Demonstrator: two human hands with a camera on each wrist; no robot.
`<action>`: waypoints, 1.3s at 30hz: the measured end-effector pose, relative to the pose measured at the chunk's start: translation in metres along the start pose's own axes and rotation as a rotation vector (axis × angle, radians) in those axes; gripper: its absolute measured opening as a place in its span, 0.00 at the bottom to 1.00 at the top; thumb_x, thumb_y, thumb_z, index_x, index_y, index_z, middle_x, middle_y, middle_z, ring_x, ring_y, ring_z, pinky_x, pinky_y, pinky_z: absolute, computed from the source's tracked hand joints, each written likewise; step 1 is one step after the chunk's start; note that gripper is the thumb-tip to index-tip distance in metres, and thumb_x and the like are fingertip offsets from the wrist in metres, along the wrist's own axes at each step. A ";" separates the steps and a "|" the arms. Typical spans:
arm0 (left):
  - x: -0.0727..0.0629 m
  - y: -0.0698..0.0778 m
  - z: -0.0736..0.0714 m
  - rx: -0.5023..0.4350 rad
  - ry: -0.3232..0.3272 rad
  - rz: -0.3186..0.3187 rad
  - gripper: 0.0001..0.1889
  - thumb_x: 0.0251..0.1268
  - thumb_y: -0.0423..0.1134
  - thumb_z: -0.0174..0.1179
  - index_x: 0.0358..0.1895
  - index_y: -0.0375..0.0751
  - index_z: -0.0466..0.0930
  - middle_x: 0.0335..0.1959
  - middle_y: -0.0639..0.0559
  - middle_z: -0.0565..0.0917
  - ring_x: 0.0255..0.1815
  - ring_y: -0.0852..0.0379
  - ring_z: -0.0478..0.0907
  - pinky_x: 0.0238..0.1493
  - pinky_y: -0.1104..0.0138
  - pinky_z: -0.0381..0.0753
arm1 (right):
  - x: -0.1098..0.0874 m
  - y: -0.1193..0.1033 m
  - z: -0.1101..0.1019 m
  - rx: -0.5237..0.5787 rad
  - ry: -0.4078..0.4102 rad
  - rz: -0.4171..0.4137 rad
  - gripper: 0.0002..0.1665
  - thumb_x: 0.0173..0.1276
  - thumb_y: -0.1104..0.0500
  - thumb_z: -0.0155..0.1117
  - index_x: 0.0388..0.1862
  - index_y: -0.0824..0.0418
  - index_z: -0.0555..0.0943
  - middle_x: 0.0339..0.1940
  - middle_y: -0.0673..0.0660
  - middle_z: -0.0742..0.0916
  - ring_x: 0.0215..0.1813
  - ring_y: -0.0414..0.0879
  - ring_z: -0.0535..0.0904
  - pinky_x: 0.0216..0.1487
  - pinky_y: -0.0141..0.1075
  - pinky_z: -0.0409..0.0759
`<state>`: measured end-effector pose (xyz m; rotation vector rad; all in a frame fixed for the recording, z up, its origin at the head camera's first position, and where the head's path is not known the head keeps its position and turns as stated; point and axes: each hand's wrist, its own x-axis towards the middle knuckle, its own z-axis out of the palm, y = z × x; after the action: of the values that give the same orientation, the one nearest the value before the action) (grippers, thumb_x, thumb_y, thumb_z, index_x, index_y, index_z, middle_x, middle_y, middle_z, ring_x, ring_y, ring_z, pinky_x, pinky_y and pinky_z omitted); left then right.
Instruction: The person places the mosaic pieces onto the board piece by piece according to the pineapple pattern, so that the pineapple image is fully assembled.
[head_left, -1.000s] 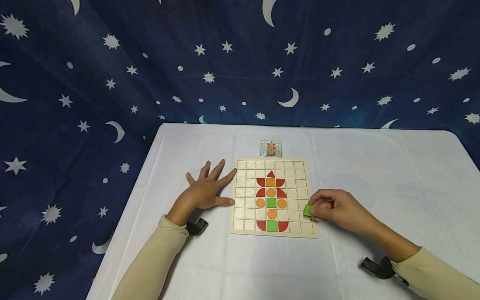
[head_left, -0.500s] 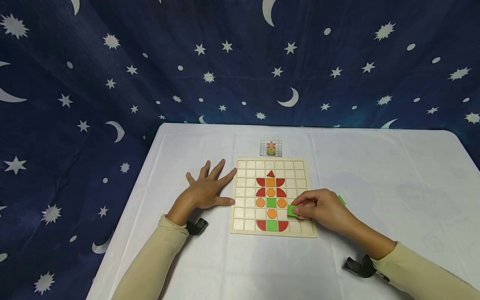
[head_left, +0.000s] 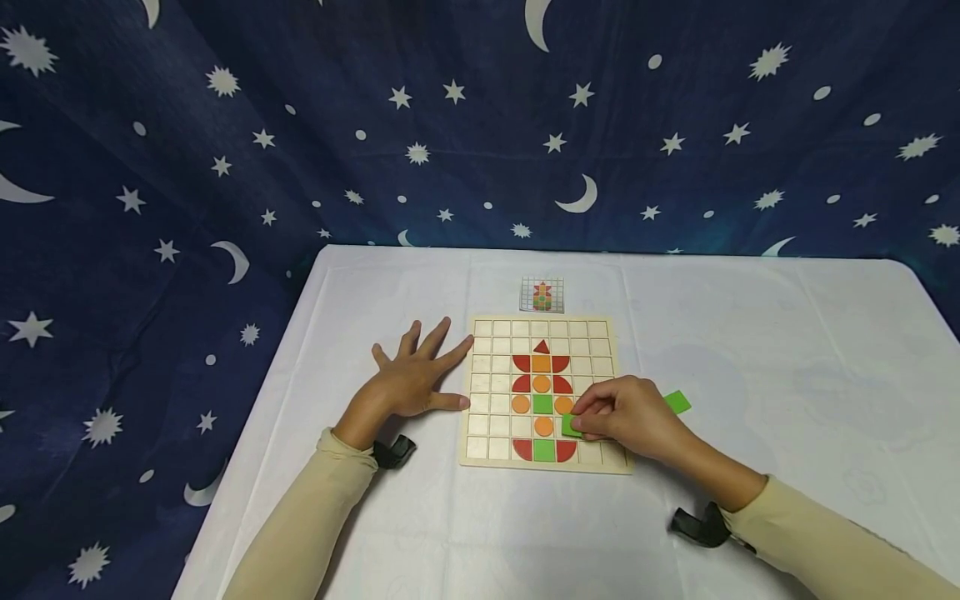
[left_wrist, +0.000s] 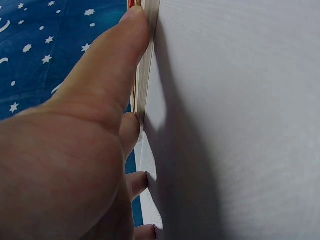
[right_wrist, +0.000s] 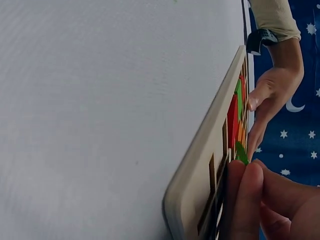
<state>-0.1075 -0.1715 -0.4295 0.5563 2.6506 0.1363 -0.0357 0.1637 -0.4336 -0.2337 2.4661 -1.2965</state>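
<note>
A wooden grid board (head_left: 483,429) lies on the white table, bearing red, orange and green tiles in a column-like figure. My right hand (head_left: 633,417) pinches a green square tile (head_left: 568,426) between thumb and fingers, over the cell right of the lowest orange circle (head_left: 543,427). In the right wrist view, that green tile (right_wrist: 242,151) shows at the fingertips, partly hidden by them. With fingers spread, my left hand (head_left: 412,383) rests at the board's left side. Its thumb and index fingertip touch the edge; the left wrist view shows the thumb (left_wrist: 115,60) against it.
Behind the board lies a small card (head_left: 542,295) printed with a similar tile figure. A second green square (head_left: 678,402) lies on the table to the right, beyond my right hand. A dark curtain (head_left: 480,125) with stars and moons hangs behind the table.
My right hand has carried the green tile leftward, from the board's right edge to beside the lowest orange circle. The other green square has come into view behind it. The left hand stays put.
</note>
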 end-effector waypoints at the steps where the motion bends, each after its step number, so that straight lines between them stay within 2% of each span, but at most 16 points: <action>1: 0.000 0.000 0.000 0.001 0.000 -0.001 0.53 0.57 0.77 0.59 0.83 0.72 0.42 0.87 0.50 0.35 0.84 0.30 0.31 0.62 0.15 0.40 | 0.000 0.000 0.001 -0.010 0.004 -0.010 0.04 0.59 0.58 0.79 0.31 0.53 0.90 0.21 0.47 0.89 0.25 0.42 0.88 0.30 0.31 0.80; 10: 0.000 0.001 -0.001 0.005 -0.006 -0.011 0.53 0.57 0.77 0.59 0.82 0.74 0.42 0.87 0.51 0.35 0.85 0.30 0.31 0.62 0.16 0.40 | 0.001 -0.003 0.009 -0.137 0.053 -0.102 0.05 0.57 0.60 0.79 0.27 0.51 0.89 0.14 0.42 0.85 0.22 0.36 0.80 0.27 0.30 0.73; 19: 0.000 0.001 -0.001 0.000 -0.008 -0.009 0.53 0.56 0.77 0.60 0.82 0.73 0.42 0.87 0.51 0.35 0.85 0.30 0.31 0.62 0.15 0.40 | 0.001 -0.007 0.014 -0.244 0.111 -0.164 0.05 0.55 0.62 0.80 0.27 0.52 0.90 0.16 0.39 0.83 0.23 0.31 0.76 0.26 0.29 0.75; 30: 0.000 0.001 -0.001 0.006 -0.005 -0.010 0.53 0.56 0.77 0.60 0.82 0.73 0.42 0.87 0.51 0.35 0.84 0.30 0.32 0.62 0.15 0.40 | -0.001 -0.007 0.012 -0.295 0.132 -0.150 0.08 0.55 0.60 0.81 0.25 0.48 0.89 0.18 0.38 0.83 0.25 0.33 0.75 0.27 0.29 0.74; 39: 0.000 0.002 -0.001 0.002 -0.004 -0.013 0.53 0.56 0.77 0.61 0.82 0.74 0.43 0.87 0.51 0.36 0.84 0.30 0.32 0.62 0.15 0.40 | -0.002 -0.002 0.011 -0.295 0.130 -0.166 0.08 0.55 0.60 0.82 0.26 0.47 0.89 0.20 0.37 0.83 0.26 0.33 0.74 0.28 0.29 0.73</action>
<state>-0.1072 -0.1697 -0.4279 0.5389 2.6506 0.1280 -0.0302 0.1549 -0.4373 -0.4481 2.7973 -1.0313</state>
